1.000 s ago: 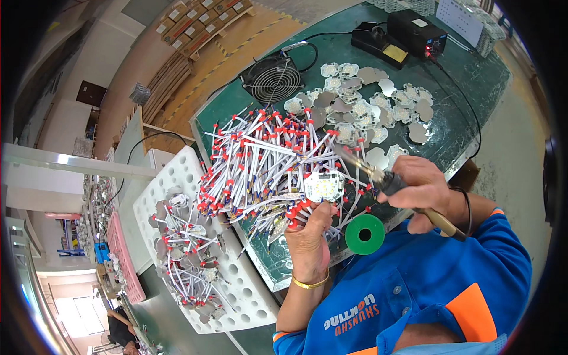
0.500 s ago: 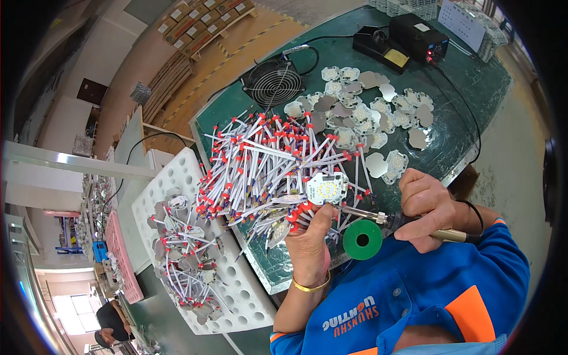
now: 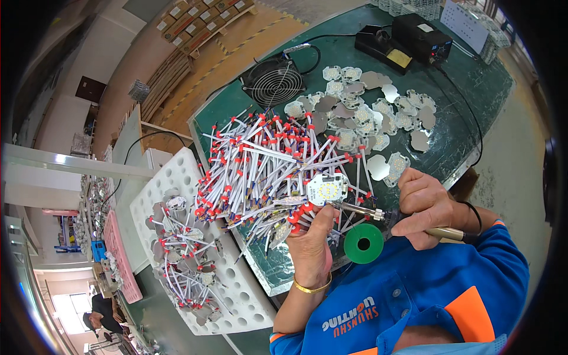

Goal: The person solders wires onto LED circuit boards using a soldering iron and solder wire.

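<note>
While your left hand [image 3: 310, 239] grips a board [image 3: 327, 190] and your right hand [image 3: 427, 208] an iron [image 3: 383, 215], the table [image 3: 482, 77] has room at two o'clock — edge [image 3: 454, 178], then floor [image 3: 510, 168], at three.

led board [image 3: 327, 190]: white, notched rim, yellow-dotted face up
soldering iron [image 3: 383, 216]: tip leftward at the board's lower-right edge, contact hard to tell
wire leads [image 3: 300, 213]: white, red-collared, bunched below the board

Worktop [image 3: 458, 112] brightly lit — glossy highlights on its surface. Circuit board [image 3: 327, 190] bright, acceptably sharp. Window [image 3: 67, 307] at lower left overexposed. Fisheye distortion bows straight edges — corners black.
</note>
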Available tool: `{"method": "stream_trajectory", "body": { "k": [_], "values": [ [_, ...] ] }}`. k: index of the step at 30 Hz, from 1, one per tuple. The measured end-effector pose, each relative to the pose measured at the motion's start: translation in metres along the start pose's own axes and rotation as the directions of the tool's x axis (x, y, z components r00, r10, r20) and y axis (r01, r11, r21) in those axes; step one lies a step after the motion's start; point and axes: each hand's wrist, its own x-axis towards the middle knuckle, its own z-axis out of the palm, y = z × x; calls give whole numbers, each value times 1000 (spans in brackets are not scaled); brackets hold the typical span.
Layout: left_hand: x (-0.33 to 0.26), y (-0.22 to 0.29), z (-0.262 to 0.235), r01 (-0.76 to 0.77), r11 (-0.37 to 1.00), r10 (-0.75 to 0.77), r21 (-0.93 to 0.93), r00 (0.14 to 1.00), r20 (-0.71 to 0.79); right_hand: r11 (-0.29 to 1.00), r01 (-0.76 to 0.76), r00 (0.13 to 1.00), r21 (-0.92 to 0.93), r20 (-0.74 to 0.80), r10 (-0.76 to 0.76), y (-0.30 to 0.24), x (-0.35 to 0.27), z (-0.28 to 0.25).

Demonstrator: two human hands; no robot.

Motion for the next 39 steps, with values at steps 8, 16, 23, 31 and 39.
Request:
{"method": "stream_trajectory", "body": {
  "k": [8, 16, 23, 31, 39],
  "values": [
    [2, -3, 2, 9, 1000, -10, -26, 999, -39, 1000, -14, 999, 9, -49, 14, 4, 0, 3],
    [8, -6, -2, 22, 1000, -22, -10, 999, -36, 999, -7, 993, 52, -119, 13, 9, -7, 10],
    [7, -6, -2, 92, 995, -92, -43, 996, 23, 1000, 25, 979, -1, -203, -25, 13, 6, 2],
    [3, -7, 5, 48, 989, -58, 142, 996, 63, 952, -292, 948, -94, -162, 275, 29, 39, 22],
    [13, 8, -14, 83, 971, -105, 222, 990, 92, 938, -316, 947, -139, 10, 321, 32, 32, 32]
  ]
}}
